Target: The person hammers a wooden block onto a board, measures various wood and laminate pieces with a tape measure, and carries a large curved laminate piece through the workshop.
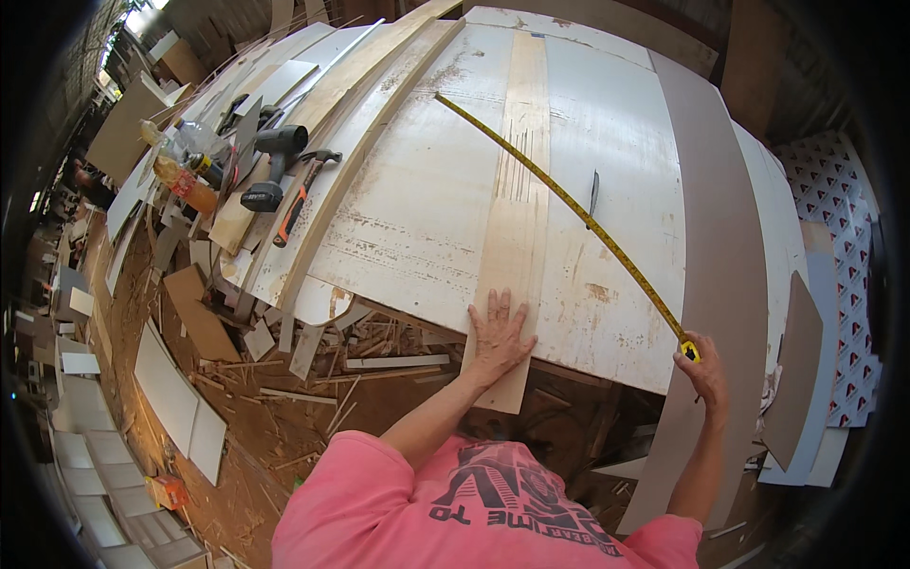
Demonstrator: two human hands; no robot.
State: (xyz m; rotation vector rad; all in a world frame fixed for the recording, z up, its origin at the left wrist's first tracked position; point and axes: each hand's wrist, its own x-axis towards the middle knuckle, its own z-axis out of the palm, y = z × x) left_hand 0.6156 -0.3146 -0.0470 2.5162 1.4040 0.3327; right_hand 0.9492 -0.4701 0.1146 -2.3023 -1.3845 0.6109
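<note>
My left hand [500, 341] lies flat with fingers spread on the near end of a long pale wooden board [513, 237]. Several dark lines run along the middle of that board. In my right hand [704, 372] is a yellow tape measure [691, 352], gripped near the table's right front. Its yellow blade is drawn out, slanting away to the far left across the board and the white tabletop [408, 180]. Close to the blade, right of the board, rests a thin dark pointed tool [594, 193] whose kind I cannot make out.
A hammer [301, 201], a cordless power tool [273, 171] and a bottle of orange liquid [186, 185] sit at the left, beyond a long wooden strip [365, 156]. A grey-brown panel [718, 190] lies along the right. Wood scraps [351, 365] litter the ground below the front edge.
</note>
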